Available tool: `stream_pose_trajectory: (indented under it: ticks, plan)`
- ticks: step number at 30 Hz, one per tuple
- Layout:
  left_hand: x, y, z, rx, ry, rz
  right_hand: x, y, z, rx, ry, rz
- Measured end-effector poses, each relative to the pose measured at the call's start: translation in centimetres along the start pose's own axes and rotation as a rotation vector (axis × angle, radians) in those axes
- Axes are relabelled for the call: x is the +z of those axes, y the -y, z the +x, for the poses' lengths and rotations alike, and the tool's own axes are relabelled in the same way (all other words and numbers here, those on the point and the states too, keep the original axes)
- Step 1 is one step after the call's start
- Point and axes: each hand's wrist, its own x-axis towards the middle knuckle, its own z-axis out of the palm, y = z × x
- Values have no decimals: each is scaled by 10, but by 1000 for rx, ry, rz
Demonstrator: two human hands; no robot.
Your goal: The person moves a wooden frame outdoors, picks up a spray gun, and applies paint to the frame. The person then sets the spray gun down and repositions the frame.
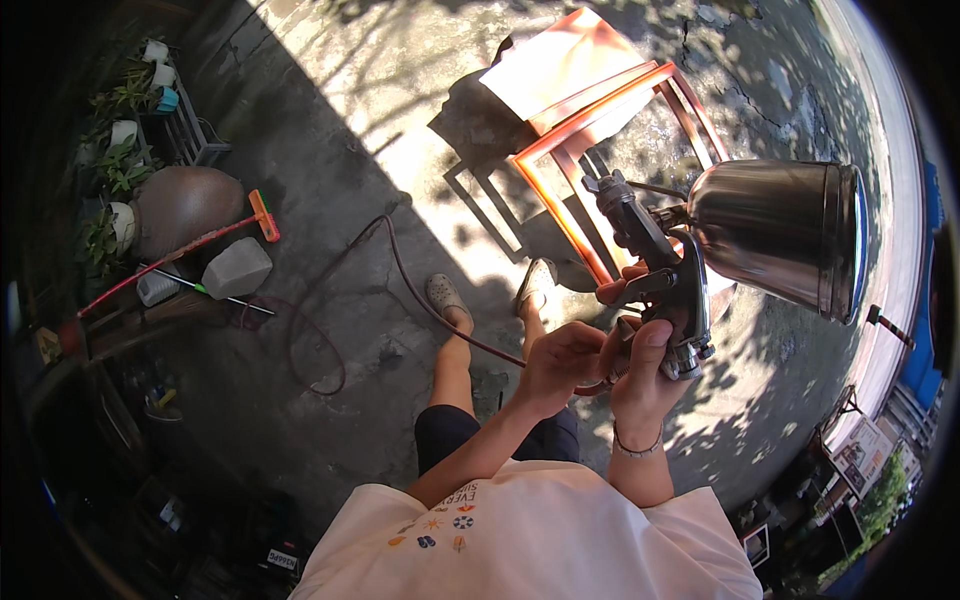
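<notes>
While the right hand [650, 375] is gripping one spray gun [690, 290] out in front of the shirt [560, 530], the left hand [563, 365] is pinching one red hose [400, 264] by the handle. One shiny cup [770, 235] is sticking out sideways. Two shoes [445, 295] are standing below. One orange frame [595, 112] is showing behind the gun.

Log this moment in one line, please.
right hand: grips spray gun | left hand: at hose by gun | hose: loops on ground | orange frame: beyond gun
</notes>
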Motion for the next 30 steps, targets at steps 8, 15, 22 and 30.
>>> stream_pose_trajectory:
  ticks: [8,15,22,30]
  plan:
    - [-47,-51,-48,-38,143,29,66,16,-54,43,14,21]
    - [-150,-28,-81,-519,309,908,82,31,-57,-81,-70,-66]
    - [-315,-108,-142,-333,114,1827,-50,37,30,-254,-358,-431]
    - [-328,-148,-87,-99,-328,1749,-266,-10,195,-241,-426,-891]
